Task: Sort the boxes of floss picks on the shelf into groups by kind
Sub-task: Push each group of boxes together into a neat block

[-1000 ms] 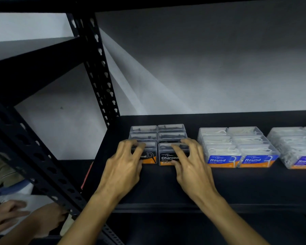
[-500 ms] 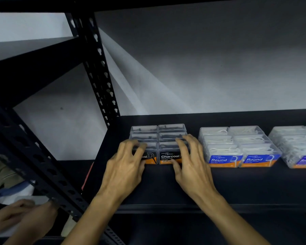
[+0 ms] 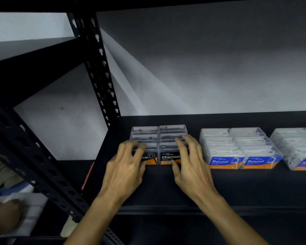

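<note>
Likely light, rigid, slick plastic: your left hand point(image 3: 125, 167) and right hand point(image 3: 191, 165), fingers spread, rest on the front Charcoal boxes point(image 3: 170, 156) at the shelf point(image 3: 166, 188) left end, so pinch each by its side walls.

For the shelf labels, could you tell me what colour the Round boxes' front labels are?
Blue with an orange strip below, on the Round boxes, head view.

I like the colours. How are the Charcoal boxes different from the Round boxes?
The Charcoal boxes have black labels and dark picks; the Round boxes have blue labels and white picks. Both hands, left hand and right hand, touch the Charcoal ones; nobody touches the Round ones. Both are clear with orange strips.
</note>
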`<control>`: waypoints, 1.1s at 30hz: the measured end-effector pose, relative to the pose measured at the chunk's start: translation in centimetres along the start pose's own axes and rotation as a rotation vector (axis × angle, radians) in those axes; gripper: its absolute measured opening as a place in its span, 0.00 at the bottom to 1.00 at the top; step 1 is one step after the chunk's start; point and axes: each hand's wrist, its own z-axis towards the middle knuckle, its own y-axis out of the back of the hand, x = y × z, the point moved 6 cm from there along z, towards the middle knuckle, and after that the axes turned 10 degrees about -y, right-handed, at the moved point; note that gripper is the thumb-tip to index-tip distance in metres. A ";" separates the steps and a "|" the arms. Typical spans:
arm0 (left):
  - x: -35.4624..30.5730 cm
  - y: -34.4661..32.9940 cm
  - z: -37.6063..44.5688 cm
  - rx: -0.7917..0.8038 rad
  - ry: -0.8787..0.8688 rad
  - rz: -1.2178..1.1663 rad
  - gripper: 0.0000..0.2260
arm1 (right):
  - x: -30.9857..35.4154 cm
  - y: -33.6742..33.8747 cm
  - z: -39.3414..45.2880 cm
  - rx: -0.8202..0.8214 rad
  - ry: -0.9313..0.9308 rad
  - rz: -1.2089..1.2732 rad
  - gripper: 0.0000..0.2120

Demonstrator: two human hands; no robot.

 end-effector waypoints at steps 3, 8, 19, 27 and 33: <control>0.0 0.0 0.1 0.010 0.003 -0.009 0.27 | 0.0 0.0 0.0 0.001 0.004 -0.010 0.33; 0.8 0.0 -0.3 0.013 0.128 -0.178 0.37 | -0.1 0.1 0.0 0.018 0.003 0.013 0.34; 3.9 -3.1 0.6 0.178 0.645 -1.021 0.53 | -2.8 -1.4 1.6 0.262 -0.499 0.681 0.52; 3.7 -3.5 0.7 0.188 0.686 -1.084 0.46 | -3.5 -2.1 1.9 0.352 -0.580 0.801 0.51; 3.7 -3.4 0.7 0.142 0.683 -1.119 0.42 | -3.2 -1.9 2.2 0.384 -0.574 0.785 0.50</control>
